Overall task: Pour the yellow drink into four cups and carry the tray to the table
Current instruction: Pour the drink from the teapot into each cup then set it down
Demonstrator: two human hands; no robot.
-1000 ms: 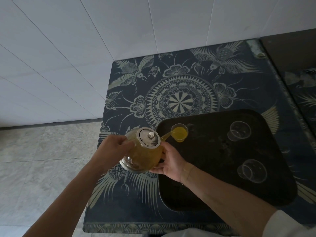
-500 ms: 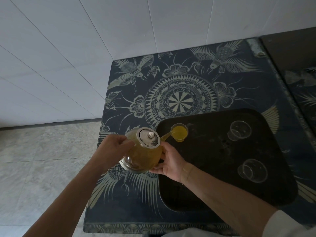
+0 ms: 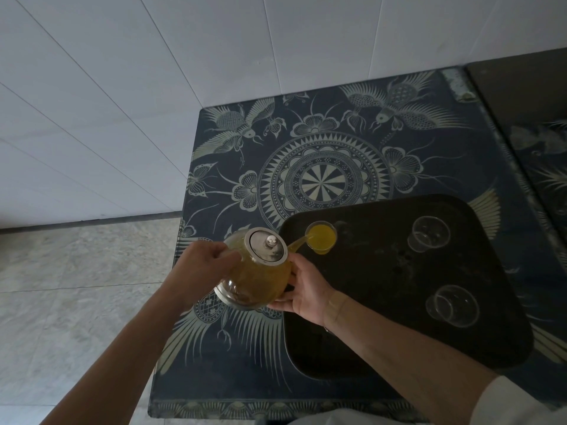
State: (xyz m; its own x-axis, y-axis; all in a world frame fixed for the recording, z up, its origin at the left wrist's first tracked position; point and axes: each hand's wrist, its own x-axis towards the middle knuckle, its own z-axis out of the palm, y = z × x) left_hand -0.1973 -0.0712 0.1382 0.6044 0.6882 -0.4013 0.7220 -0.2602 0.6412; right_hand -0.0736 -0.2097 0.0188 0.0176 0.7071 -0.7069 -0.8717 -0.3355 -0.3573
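Observation:
A glass teapot (image 3: pixel 256 277) with a metal lid, full of yellow drink, is tilted with its spout over a small clear cup (image 3: pixel 320 237) at the far left corner of the black tray (image 3: pixel 383 302). Yellow drink fills that cup almost to the rim. My left hand (image 3: pixel 199 265) grips the teapot's handle side. My right hand (image 3: pixel 303 286) supports the pot's right side from below. Two more clear cups stand on the tray with nothing in them: one at the far right (image 3: pixel 429 233), one at the near right (image 3: pixel 452 305).
The tray lies on a dark blue table (image 3: pixel 322 154) patterned with birds, flowers and a round medallion. White panelled wall runs behind it and grey floor tiles (image 3: pixel 76 286) lie to the left. A second dark surface (image 3: pixel 527 96) adjoins on the right.
The pot and both hands have stayed nearly still. The yellow level in the far left cup has risen slightly.

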